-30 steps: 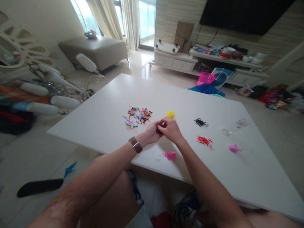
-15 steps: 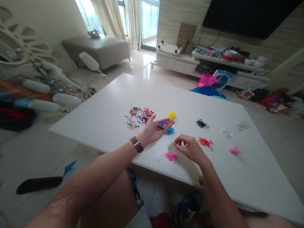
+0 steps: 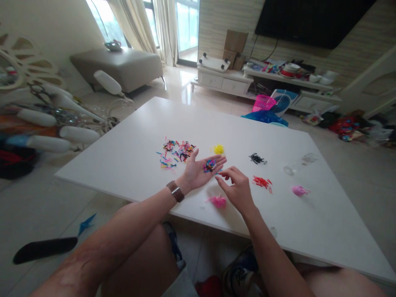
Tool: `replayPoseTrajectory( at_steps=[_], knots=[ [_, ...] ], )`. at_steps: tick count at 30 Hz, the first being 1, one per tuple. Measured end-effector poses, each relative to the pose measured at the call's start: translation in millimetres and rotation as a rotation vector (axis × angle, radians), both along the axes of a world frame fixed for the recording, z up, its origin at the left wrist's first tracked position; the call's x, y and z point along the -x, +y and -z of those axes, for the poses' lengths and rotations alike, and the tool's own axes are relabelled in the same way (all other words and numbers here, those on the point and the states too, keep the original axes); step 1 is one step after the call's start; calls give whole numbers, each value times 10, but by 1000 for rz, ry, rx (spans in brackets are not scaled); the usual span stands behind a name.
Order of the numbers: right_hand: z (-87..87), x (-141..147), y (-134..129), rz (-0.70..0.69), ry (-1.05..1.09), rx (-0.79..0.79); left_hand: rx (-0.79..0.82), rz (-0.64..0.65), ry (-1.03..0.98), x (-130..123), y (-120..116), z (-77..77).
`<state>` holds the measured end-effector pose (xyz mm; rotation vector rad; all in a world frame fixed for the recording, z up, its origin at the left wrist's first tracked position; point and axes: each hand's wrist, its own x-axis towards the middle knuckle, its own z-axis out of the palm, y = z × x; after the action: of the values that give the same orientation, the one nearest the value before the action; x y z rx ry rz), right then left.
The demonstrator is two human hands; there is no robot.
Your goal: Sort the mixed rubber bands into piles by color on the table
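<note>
My left hand (image 3: 198, 171) is palm up with its fingers stretched out, carrying a small heap of mixed-colour rubber bands (image 3: 209, 166). A brown watch strap circles that wrist. My right hand (image 3: 236, 185) hovers by the left fingertips, thumb and forefinger apart, and nothing shows between them. Blue bands beneath the hands are mostly hidden. Behind the left hand lies a multicoloured pile of bands (image 3: 185, 150). Sorted by colour around the hands are yellow bands (image 3: 218, 149), black bands (image 3: 257, 158), red bands (image 3: 261, 182) and pink bands (image 3: 218, 201).
On the white table (image 3: 324, 222), a clear jar (image 3: 300, 164) lies on its side at the right, near a pink object (image 3: 299, 190). Lamp arms with white shades (image 3: 79, 134) stand past the left edge. A pink basket (image 3: 262, 103) is beyond the far edge.
My right hand has moved up and left toward the left fingertips, and its thumb and forefinger have parted. The left hand stays palm up with the bands. The view has shifted slightly.
</note>
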<state>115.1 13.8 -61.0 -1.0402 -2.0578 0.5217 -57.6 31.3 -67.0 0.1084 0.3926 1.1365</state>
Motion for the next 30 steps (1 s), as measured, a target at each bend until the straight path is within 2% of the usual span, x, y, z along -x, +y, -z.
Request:
replayPoseTrajectory(
  at_steps=[7, 19, 25, 28, 30],
  knots=[
    [75, 209, 69, 35, -10, -4, -10, 11, -4, -34, -24, 4],
    [-17, 152, 284, 112, 31, 15, -4, -19, 10, -32, -26, 11],
    [-44, 148, 264, 112, 128, 87, 22, -51, 12, -40, -28, 2],
    [-21, 30, 334, 176, 163, 75, 19, -58, -1, -39, -27, 9],
    [39, -181, 482, 279, 152, 15, 18, -63, -13, -36, -27, 13]
  ],
)
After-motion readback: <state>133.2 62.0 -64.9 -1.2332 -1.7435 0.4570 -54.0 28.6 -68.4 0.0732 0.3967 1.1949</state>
